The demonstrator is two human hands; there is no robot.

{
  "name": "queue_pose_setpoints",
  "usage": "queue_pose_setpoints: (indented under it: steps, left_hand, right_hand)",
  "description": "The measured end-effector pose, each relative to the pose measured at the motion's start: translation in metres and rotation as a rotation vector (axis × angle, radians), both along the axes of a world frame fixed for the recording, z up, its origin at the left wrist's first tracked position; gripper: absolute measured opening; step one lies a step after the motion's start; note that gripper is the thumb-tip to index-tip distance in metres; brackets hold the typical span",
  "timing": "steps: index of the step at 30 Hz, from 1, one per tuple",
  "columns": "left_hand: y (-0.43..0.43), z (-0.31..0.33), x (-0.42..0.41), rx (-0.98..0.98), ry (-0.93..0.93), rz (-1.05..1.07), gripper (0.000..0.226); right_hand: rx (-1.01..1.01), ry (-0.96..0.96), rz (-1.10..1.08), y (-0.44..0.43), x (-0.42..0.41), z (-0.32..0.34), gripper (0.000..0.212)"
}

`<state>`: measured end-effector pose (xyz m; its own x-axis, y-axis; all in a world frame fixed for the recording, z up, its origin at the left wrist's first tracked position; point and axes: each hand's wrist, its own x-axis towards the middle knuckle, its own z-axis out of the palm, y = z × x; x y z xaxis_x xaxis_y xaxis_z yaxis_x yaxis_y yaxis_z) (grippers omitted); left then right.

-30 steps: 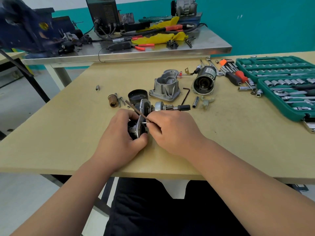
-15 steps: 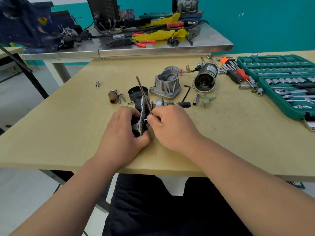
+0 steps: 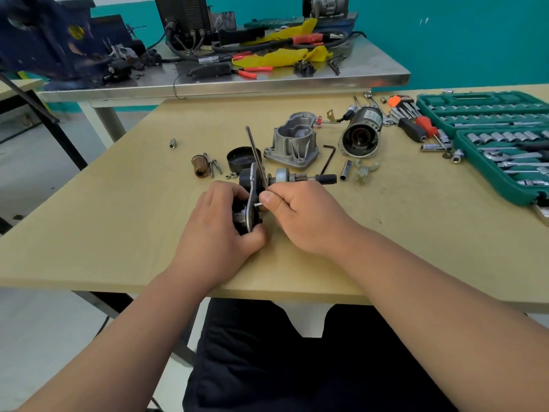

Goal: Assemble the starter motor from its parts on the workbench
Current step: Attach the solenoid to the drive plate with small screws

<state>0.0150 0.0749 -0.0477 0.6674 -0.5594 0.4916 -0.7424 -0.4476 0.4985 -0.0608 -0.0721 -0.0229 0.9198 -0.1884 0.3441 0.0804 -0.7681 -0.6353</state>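
— Item one, the piece in hand?
— Starter sub-assembly: grey plate on edge, black bodies on its left face, shaft pointing toward the worktop's right edge. It stood near the front edge, about midway along. My left hand gripped it, fingers curled over the black body, thumb under the plate's lower rim.
— Item two?
— Hex key. My right hand pinched it at the bend, thumb against forefinger, the other fingers curled. The short arm met the plate's right face; whether it was seated in a screw I could not tell. The long arm slanted up toward the far edge.
— Loose stock?
— Black cap, aluminium housing and motor body lay further back, apart from my fingers. Green socket case at the right edge.
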Motion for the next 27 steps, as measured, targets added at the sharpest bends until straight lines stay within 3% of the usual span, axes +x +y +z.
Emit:
queue_pose_setpoints:
  steps: [4, 14, 18, 21, 27]
  left_hand:
    - [0.0, 0.001, -0.002, -0.003, 0.008, 0.012, 0.042]
    - [0.003, 0.001, -0.003, -0.004, -0.028, 0.006, 0.042]
    - [0.007, 0.005, 0.002, -0.033, 0.104, -0.035, 0.039]
    - [0.006, 0.011, 0.007, -0.162, 0.247, -0.023, 0.021]
    - [0.002, 0.012, 0.008, -0.229, 0.26, -0.017, 0.004]
  right_hand:
    - [-0.011, -0.05, -0.066, 0.007, 0.003, -0.003, 0.043]
    - [0.17, 0.071, -0.089, 0.009, 0.005, 0.002, 0.041]
    - [0.046, 0.117, -0.011, -0.003, 0.0, 0.013, 0.038]
    - [-0.047, 0.082, -0.017, -0.01, -0.004, 0.015, 0.036]
    - [-0.288, 0.179, 0.049, -0.004, 0.005, 0.014, 0.039]
